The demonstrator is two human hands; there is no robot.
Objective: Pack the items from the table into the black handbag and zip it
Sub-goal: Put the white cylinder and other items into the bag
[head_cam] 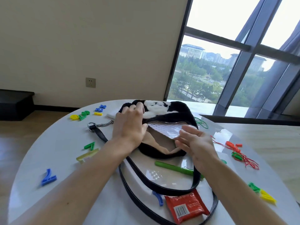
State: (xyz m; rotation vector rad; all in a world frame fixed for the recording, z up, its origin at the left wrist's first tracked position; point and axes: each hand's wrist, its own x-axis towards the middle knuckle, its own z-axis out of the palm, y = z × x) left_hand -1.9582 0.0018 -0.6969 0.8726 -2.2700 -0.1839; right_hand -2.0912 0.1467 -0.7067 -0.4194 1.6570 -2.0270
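the black handbag (177,111), fuzzy with a white plush patch on its side, lies on the round white tabletop (61,159) with its zip undone and the beige lining showing. the left hand (129,127) sits on the bag's left end, its grip curled over the fuzzy top edge and holding the mouth apart. the right hand (196,143) is at the near right of the opening, its grip pinching the near corner of a silver dotted packet (164,129) between fingers and thumb. the packet lies tilted, its far part inside the mouth just below the zip teeth (how deep it goes i cannot tell).

the bag's black strap (162,190) loops toward the viewer across the tabletop, and a short chain (104,124) with a ring trails off to the left.

not yet packed: a green pen (172,167) just in front of the bag, crossed by the strap near its right end; a red packet (186,207) with a barcode at the near edge, right by the strap; a clear yellow block (87,155) beside the left forearm.

plastic number pieces lie scattered about: a blue 7 (48,177) at the near left, a green 7 (90,146) by the block, a yellow-and-green cluster (80,115) at the far left. red string (243,158) tangles with red and green pieces on the right.
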